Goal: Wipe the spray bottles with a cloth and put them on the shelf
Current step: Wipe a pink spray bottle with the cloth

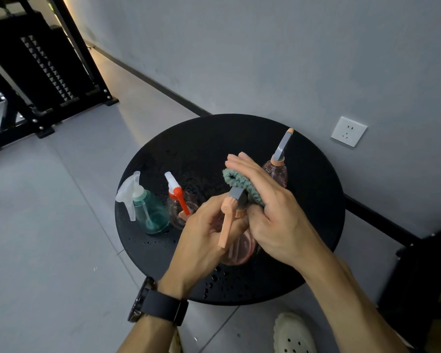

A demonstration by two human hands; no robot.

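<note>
While left hand (201, 233) grips pink bottle (237, 248) | right hand (270, 202) presses green cloth (239, 184) on it

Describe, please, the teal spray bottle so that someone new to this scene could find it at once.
Start at the round black table by the grey wall. At its left edge stands the teal spray bottle, just left of a pink bottle with a red trigger. It alone has blue-green glass and a translucent white head.
</note>
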